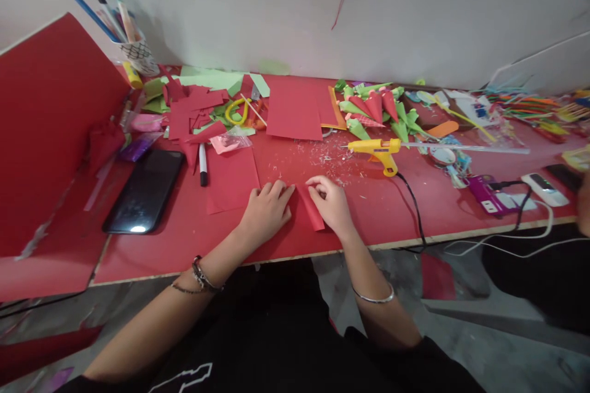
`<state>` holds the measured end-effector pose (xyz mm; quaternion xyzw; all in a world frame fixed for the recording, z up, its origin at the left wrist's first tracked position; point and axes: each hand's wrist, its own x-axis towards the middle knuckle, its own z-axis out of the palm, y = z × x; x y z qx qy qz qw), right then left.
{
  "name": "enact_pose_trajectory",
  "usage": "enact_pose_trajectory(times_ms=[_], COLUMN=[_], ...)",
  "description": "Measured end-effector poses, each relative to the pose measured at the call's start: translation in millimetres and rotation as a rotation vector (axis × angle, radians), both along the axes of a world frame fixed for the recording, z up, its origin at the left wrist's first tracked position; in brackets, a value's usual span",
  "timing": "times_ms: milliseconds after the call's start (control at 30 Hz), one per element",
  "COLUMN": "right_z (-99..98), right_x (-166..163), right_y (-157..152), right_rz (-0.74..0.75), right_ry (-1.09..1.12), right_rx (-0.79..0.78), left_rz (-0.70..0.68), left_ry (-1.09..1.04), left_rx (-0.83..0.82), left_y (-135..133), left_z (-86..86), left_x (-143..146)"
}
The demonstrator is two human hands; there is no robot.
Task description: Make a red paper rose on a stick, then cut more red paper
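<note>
A narrow piece of red paper, seemingly folded or rolled along its length, lies near the table's front edge between my two hands. My right hand has its fingers curled and its thumb and index finger closed at the paper's upper right edge. To the left of the paper, my left hand rests palm down with fingers stretched out on the table; no object shows in it. A larger red paper sheet lies just left of that hand, with a black-and-white marker along its edge.
A yellow glue gun with a clear stick lies at right, its black cord hanging over the table edge. Red and green paper cones are heaped behind it. A phone lies left. A purple box with plugged cables sits far right.
</note>
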<state>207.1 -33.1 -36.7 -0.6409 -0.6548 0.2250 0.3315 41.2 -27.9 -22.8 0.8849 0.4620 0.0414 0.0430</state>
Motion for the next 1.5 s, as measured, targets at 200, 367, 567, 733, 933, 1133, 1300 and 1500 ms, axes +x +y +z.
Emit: enact_pose_trajectory(times_ms=[200, 367, 567, 733, 933, 1133, 1300, 1500], right_z=[0.7, 0.1, -1.6, -1.3, -1.7, 4.3, 11.4, 8.4], right_x=[-8.7, -11.9, -12.5, -10.1, -3.4, 1.0, -0.2, -0.8], right_y=[-6.7, -7.6, -8.0, -11.0, -14.4, -21.6, -33.3, -37.3], right_rz=[-0.043, -0.032, -0.024, -0.051, -0.098, -0.028, -0.017, -0.054], right_ry=[-0.152, -0.251, -0.300, -0.291, -0.231, 0.080, 0.093, 0.061], right_rx=[0.042, 0.056, 0.059, 0.070, 0.071, -0.019, -0.071, -0.070], left_rz=[0.009, 0.003, -0.011, -0.017, -0.006, 0.059, 0.060, 0.090], left_ry=[0.035, 0.060, 0.092, 0.128, 0.176, 0.218, 0.205, 0.237], left_rx=[0.015, 0.027, 0.036, 0.029, 0.036, 0.030, 0.007, 0.013], left_y=[-1.7, -3.1, -7.1, -7.5, -18.1, -36.7, -36.5, -35.8], left_z=[0.9, 3.5, 7.8, 8.3, 9.3, 11.5, 11.8, 9.0], left_x=[4.5, 7.7, 17.1, 18.4, 22.6, 24.3, 24.5, 25.3])
